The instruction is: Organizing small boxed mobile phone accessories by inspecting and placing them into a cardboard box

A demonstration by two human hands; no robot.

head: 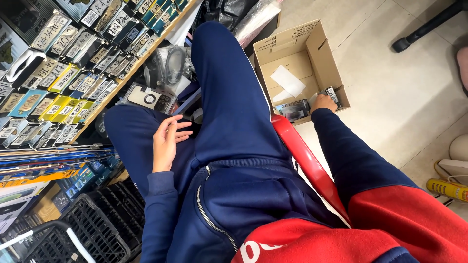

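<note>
Person seated on a red chair point(307, 160), blue trousers and blue-red top filling the centre and lower frame; floor point(404, 87) pale tile across the right side; shelf point(73, 73) slanting through the upper left, packed with rows of small labelled packets, blue, yellow and black; black crates point(92, 224) in the lower left corner; stack of long thin rods point(48, 156) at mid left, lying flat; cardboard box point(336, 73) open on the floor at upper centre-right, flaps up, a white paper slip point(287, 80) lying inside it; phone case pack point(151, 100) just left of the raised knee, below the shelf edge; yellow tube point(446, 190) at the right edge on the floor; left hand point(165, 141) resting on the left thigh, fingers loosely spread, holding nothing; right hand point(324, 103) reaching into the near corner of the box, fingers curled round a small dark pack point(332, 93); a second dark pack point(295, 109) lies flat in the box just left of that hand, not touched.
</note>
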